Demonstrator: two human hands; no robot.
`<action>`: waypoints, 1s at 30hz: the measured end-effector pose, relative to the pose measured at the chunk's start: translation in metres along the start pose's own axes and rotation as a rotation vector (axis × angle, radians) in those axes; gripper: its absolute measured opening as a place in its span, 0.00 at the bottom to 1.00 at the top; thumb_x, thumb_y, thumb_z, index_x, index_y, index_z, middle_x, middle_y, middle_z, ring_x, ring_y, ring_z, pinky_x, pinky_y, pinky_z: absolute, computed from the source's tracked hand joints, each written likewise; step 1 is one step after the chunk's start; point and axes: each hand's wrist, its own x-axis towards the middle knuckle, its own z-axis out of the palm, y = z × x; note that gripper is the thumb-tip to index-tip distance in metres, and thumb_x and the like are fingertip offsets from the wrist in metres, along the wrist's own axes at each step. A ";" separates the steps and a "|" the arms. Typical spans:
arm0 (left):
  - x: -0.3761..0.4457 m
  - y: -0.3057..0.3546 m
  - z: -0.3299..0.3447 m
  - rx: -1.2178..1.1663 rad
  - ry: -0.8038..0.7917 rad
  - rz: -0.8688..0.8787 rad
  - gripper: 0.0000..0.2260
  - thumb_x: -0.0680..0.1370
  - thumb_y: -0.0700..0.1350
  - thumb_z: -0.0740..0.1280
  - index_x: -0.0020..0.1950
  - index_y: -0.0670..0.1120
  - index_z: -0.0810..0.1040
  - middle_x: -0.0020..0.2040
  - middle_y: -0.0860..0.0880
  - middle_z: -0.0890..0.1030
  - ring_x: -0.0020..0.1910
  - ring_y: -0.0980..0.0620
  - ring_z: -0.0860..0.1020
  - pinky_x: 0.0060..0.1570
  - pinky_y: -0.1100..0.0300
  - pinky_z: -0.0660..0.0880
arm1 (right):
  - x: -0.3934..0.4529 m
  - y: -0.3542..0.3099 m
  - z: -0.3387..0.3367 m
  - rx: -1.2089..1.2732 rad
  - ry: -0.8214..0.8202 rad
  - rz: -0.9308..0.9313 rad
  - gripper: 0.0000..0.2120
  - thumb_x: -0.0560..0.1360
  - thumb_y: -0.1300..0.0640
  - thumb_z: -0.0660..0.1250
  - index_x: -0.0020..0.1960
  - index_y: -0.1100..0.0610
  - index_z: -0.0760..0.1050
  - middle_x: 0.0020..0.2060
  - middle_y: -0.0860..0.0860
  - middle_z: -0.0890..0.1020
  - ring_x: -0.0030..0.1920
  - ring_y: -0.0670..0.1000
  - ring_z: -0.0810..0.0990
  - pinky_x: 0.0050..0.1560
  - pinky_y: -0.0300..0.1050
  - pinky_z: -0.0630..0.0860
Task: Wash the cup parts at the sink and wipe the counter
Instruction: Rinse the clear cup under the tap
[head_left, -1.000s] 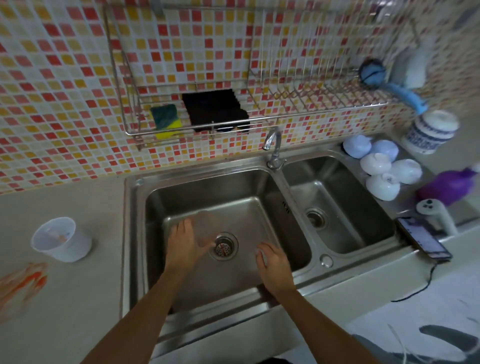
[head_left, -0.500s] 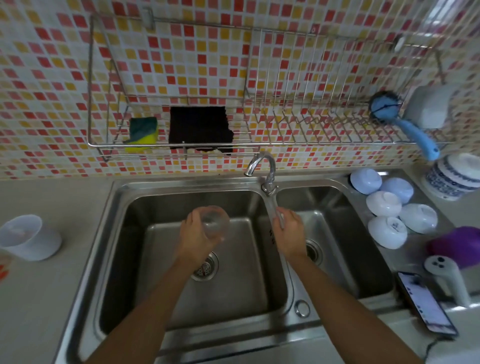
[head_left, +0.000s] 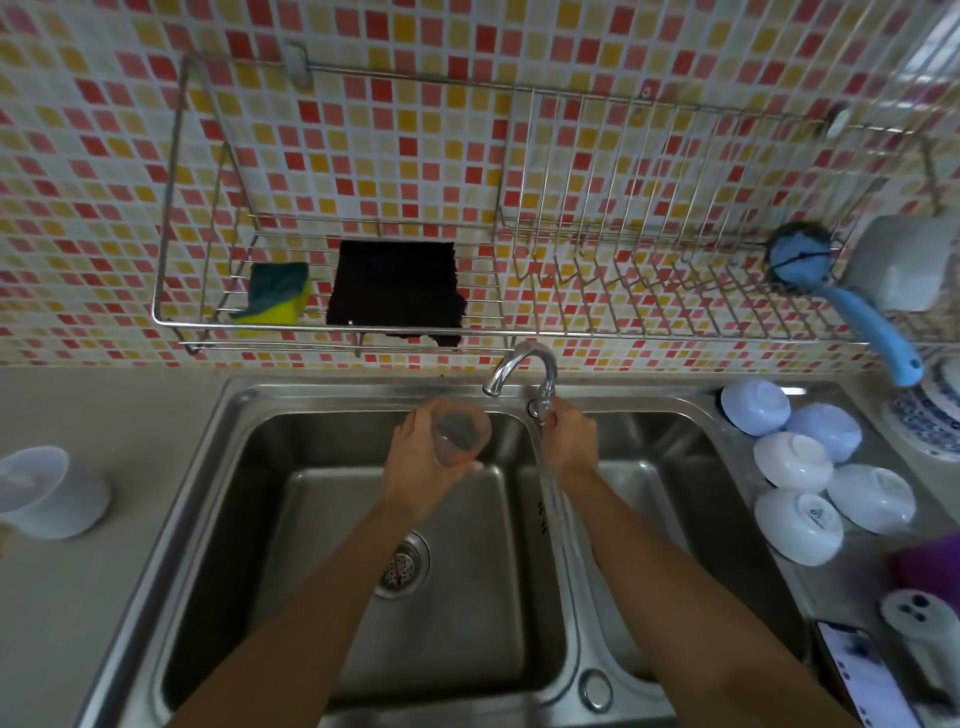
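Note:
My left hand (head_left: 423, 467) holds a clear plastic cup (head_left: 461, 434) over the left basin of the steel sink (head_left: 291, 519), mouth tilted up just below the tap's spout (head_left: 519, 364). My right hand (head_left: 569, 441) is closed around the tap's base handle (head_left: 540, 405) on the divider between the two basins. No water stream is visible. A second white cup part (head_left: 49, 491) stands on the counter (head_left: 104, 571) at the far left.
A wall rack (head_left: 332, 332) above the sink carries a yellow-green sponge (head_left: 275, 293), a black cloth (head_left: 395, 288) and a blue brush (head_left: 852, 306). Several upturned white bowls (head_left: 795, 460) sit right of the sink. A phone (head_left: 862, 675) lies at the lower right.
Both hands rose from near the drain toward the tap: the left brought the clear cup up under the spout, the right crossed to the tap handle and closed on it.

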 end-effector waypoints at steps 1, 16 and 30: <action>0.002 0.003 0.002 -0.019 -0.003 -0.001 0.38 0.60 0.50 0.81 0.66 0.52 0.68 0.62 0.53 0.74 0.61 0.51 0.73 0.62 0.50 0.73 | 0.003 0.001 0.000 -0.042 -0.003 -0.024 0.11 0.80 0.61 0.60 0.56 0.59 0.79 0.47 0.60 0.84 0.49 0.60 0.81 0.48 0.46 0.75; 0.011 0.008 0.028 -0.168 -0.003 -0.091 0.35 0.58 0.46 0.82 0.62 0.53 0.71 0.56 0.57 0.78 0.57 0.56 0.77 0.58 0.55 0.76 | 0.013 0.005 0.016 -0.317 -0.153 -0.269 0.12 0.77 0.66 0.62 0.55 0.56 0.81 0.46 0.57 0.84 0.46 0.55 0.83 0.51 0.44 0.78; -0.004 0.009 0.035 -0.189 -0.030 -0.101 0.36 0.62 0.43 0.81 0.52 0.76 0.66 0.58 0.59 0.78 0.58 0.61 0.76 0.55 0.64 0.72 | 0.014 0.007 0.013 -0.109 -0.107 -0.158 0.06 0.79 0.60 0.63 0.51 0.56 0.80 0.45 0.59 0.84 0.45 0.59 0.83 0.48 0.48 0.79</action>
